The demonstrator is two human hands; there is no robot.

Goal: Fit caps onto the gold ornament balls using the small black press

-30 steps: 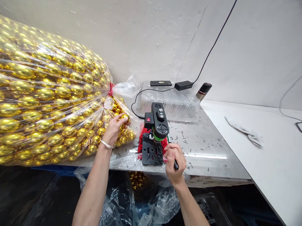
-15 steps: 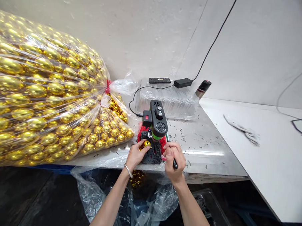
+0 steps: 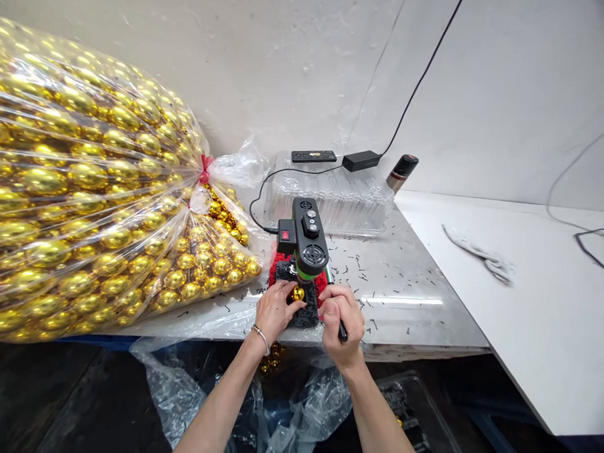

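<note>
A small black bench machine (image 3: 310, 229) with round vents, buttons and a red switch stands on a dark base plate (image 3: 306, 316). Below its head, a shiny gold ball (image 3: 297, 293) sits between the thumb and fingers of my left hand (image 3: 276, 311), which is closed on it. My right hand (image 3: 343, 321) makes a fist around a lever handle (image 3: 342, 331) on the machine's right side; only the black tip and a bit of the rod show. Red matting (image 3: 321, 289) lies under the base.
A big clear bag (image 3: 95, 195) of gold balls fills the left. Behind the machine, a clear plastic tray (image 3: 331, 198) carries a power adapter (image 3: 361, 160) and a remote-like black bar (image 3: 313, 156). Dark scraps litter the metal tabletop (image 3: 411, 322). Loose plastic film (image 3: 173, 386) hangs below.
The view has shifted slightly. My left fingers have turned the gold ball, so its dark mark no longer shows. My right hand stays on the lever handle.
</note>
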